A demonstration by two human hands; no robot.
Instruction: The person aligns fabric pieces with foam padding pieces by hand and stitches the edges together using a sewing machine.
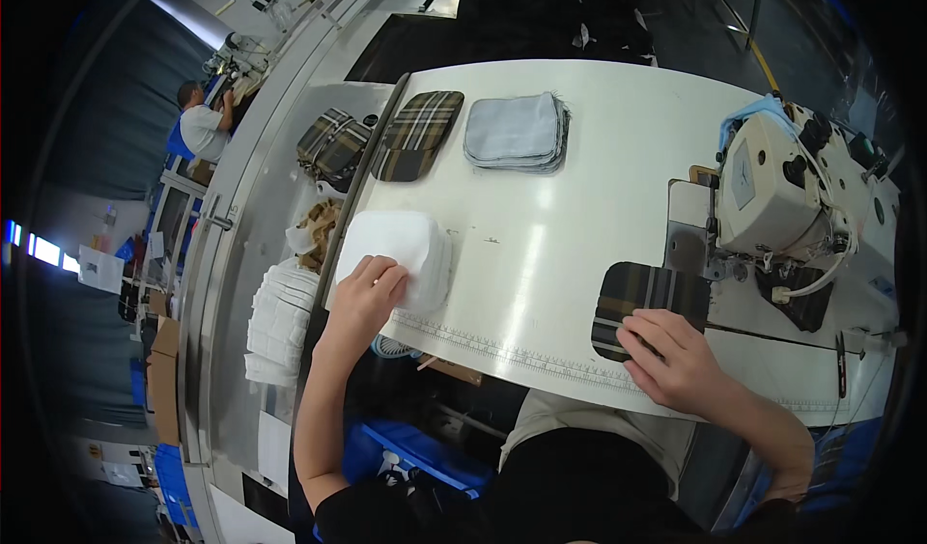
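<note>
My left hand (pixel 369 298) is at the near side of a stack of white rounded-corner pads (pixel 394 240). Its fingers are curled in a pinch at the top pad. To the right, my right hand (pixel 671 359) lies on a dark plaid fabric piece (pixel 649 295) with rounded corners, fingers stretched over its near edge. That piece rests flat on the white sewing table (pixel 521 303), close to the sewing machine (pixel 772 187). Farther back are a stack of plaid pieces (pixel 418 137) and a stack of grey-blue fabric pieces (pixel 515 132).
A ruler strip (pixel 541 359) runs along the table's near edge. Left of the table are bundled plaid pieces (pixel 334 146) and a heap of white pads (pixel 282 322). A dark slim tool (pixel 841 365) lies at the right. Another person (pixel 203 124) sits far left.
</note>
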